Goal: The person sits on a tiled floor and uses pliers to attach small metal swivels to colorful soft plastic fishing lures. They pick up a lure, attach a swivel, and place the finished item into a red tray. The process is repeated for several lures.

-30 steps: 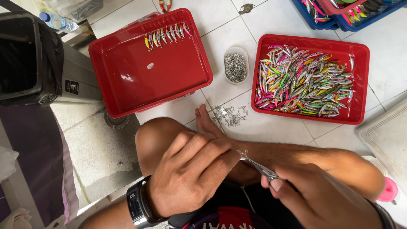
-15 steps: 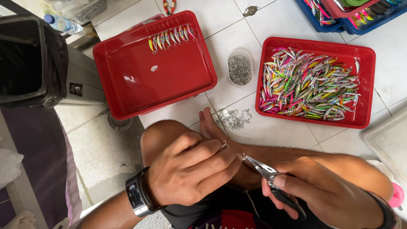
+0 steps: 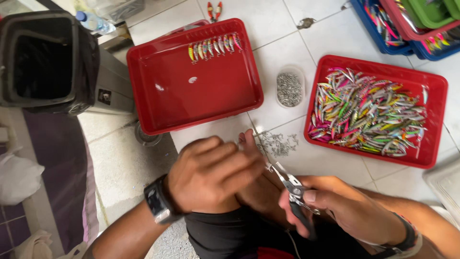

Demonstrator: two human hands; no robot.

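**Pliers meeting a small fitting over the tiled floor**

My right hand [image 3: 354, 211] is closed around the dark handles of a pair of small silver split-ring pliers [image 3: 293, 186], whose tip points up and left toward my left hand [image 3: 211, 175]. The left hand is curled shut, fingers pinched together right at the plier tip; whatever it holds is too small and blurred to name. I judge this to be the fitting step, tip and pinched piece brought together above my knee. It calls for a steady tip and a firm pinch.

Just beyond the hands, a loose heap of tiny metal rings [image 3: 278, 143] lies on the white tiled floor [image 3: 287, 38]. A small clear round tub of the same grey bits [image 3: 290, 89] stands between two trays. The shallow red plastic tray on the left [image 3: 158, 110] carries a short row of bright fishing lures [image 3: 214, 46] near its far edge; the red tray on the right [image 3: 437, 124] is heaped with many-coloured lures [image 3: 369, 112]. A black bin [image 3: 86, 62] stands at far left, and blue, red and green crates [image 3: 412, 33] at top right.
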